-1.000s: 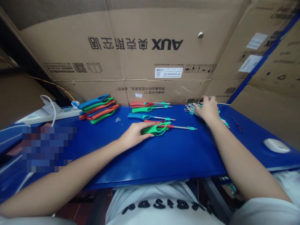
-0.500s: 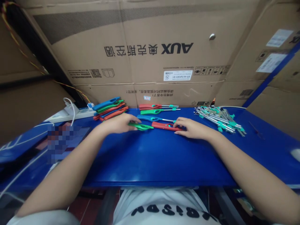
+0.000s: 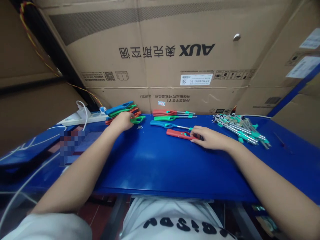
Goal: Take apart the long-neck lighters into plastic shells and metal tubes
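Note:
My left hand [image 3: 123,121] is closed around a green lighter handle [image 3: 139,119] at the front of a pile of coloured handles [image 3: 119,108]. Its fingertips are partly hidden. My right hand [image 3: 207,137] grips the right end of a red lighter handle [image 3: 178,133], lying low over the table; whether a metal tube is attached is hidden by the fingers. Just behind it lies a blue lighter [image 3: 161,124] with a metal tube. Farther back are a green lighter [image 3: 165,118] and a red lighter [image 3: 163,112]. Tiny metal pieces [image 3: 140,127] lie beside my left hand.
Metal lighter tubes with teal parts [image 3: 237,128] are heaped at the right on the blue table [image 3: 150,163]. A thin tool [image 3: 282,142] lies beyond them. A white power strip [image 3: 82,119] with cables is at the left. Cardboard [image 3: 160,66] walls off the back.
My left hand has carried the green handle from the middle leftward to the pile, uncovering the tiny metal pieces. My right hand stays on the red handle. The view has shifted slightly.

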Available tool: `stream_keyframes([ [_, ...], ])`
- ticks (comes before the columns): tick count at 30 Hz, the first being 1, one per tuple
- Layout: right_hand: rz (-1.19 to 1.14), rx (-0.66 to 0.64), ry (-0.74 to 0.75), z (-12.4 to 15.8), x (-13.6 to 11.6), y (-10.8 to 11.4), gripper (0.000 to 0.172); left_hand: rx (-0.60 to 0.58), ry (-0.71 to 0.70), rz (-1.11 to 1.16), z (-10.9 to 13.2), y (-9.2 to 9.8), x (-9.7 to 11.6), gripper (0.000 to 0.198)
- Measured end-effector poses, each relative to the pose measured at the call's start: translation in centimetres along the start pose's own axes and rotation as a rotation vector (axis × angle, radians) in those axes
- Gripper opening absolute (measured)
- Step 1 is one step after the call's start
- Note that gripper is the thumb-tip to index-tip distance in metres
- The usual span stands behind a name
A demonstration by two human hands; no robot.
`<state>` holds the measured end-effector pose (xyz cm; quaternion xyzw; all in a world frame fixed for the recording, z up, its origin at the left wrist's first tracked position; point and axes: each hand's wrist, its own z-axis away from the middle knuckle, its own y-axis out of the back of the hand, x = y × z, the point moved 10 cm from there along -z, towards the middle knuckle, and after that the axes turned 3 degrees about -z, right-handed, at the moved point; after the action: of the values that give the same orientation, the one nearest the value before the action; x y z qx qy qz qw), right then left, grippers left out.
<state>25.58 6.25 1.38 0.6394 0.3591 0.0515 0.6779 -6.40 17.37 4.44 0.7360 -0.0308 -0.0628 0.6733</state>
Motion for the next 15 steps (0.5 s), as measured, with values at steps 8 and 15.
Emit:
stream_keyframes([
  [8,-0.007,0.0,0.017,0.0,0.0,-0.1,0.015,-0.035,0.014,-0.073,0.5,-0.4,0.1,0.054],
  [15,-0.012,-0.006,0.015,0.0,0.0,-0.1,0.015,-0.092,-0.023,-0.012,0.2,-1.3,-0.2,0.049],
])
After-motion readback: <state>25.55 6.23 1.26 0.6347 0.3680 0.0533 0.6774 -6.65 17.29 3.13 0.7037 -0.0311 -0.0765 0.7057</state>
